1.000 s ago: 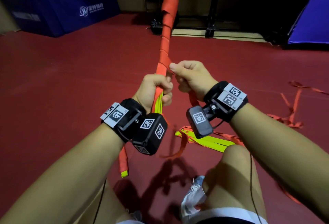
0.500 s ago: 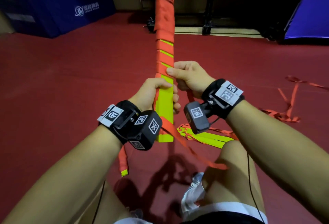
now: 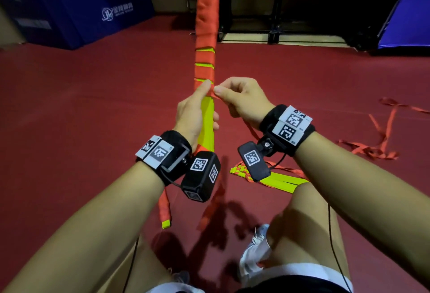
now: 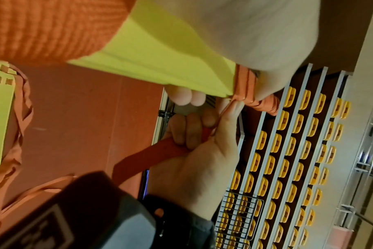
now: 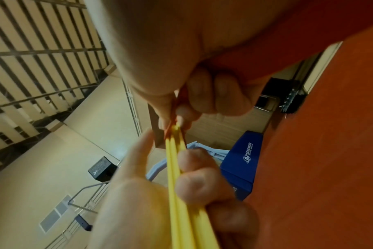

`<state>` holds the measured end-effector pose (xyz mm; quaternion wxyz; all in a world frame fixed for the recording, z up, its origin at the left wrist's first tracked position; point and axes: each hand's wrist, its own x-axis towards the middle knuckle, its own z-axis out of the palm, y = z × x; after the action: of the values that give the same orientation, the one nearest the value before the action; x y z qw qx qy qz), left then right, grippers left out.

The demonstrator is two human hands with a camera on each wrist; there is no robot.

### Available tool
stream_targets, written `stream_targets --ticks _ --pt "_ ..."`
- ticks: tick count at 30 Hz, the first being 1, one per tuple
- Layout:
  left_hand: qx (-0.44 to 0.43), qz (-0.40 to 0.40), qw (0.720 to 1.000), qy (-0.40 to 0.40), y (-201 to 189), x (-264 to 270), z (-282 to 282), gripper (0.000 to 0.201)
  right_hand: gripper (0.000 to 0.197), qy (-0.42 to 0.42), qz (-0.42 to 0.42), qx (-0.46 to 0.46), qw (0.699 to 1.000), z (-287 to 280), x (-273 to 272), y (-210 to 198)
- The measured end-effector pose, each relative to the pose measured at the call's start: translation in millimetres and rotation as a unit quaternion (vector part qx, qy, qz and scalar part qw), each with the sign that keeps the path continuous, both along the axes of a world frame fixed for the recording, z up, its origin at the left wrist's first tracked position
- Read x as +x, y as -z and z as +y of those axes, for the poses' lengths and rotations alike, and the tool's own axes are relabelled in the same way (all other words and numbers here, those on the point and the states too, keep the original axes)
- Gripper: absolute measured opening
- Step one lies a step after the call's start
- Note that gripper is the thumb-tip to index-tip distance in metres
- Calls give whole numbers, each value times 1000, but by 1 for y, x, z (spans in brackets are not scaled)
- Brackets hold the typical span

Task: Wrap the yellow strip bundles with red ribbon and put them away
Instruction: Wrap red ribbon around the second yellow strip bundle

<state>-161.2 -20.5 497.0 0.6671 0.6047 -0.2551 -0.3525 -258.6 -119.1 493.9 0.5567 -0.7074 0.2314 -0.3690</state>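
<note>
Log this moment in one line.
left hand: grips yellow strip bundle | right hand: pinches red ribbon at wrap edge | below pinch: yellow showing

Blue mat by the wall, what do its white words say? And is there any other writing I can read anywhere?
"金陵体育": white, beside a round logo on the blue mat, as best it reads.
Small white line under it: too small to read.
Wrist bands: black-and-white code squares only, no readable letters.
Black box: white mark, too blurred to read.
</note>
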Motion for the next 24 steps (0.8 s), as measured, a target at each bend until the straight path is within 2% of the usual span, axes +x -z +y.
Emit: stream_targets --ticks 3,6,11,13,16,19,21,24 --pt "-1 -26 1000 -16 1 4 -1 38 21 -26 0 22 999 -2 -5 1" --pt "2 -32 999 4 2 6 0 32 17 -14 6 51 999 -7 -9 8" --pt "14 -33 998 53 -4 6 2 39 18 -17 71 47 996 -8 -9 20" --pt "14 -29 997 65 -5 6 2 37 21 -27 72 66 995 -8 -7 20" --pt "17 26 993 110 -7 2 5 25 27 -36 54 129 989 -6 -4 10" --pt "30 75 980 180 -4 -1 7 31 29 -27 44 132 990 -5 -4 2" --pt "27 77 974 210 -2 -4 7 33 26 -26 24 116 993 -4 -3 2" --pt "25 81 967 241 1 -10 8 34 9 -32 5 124 992 -5 -4 2"
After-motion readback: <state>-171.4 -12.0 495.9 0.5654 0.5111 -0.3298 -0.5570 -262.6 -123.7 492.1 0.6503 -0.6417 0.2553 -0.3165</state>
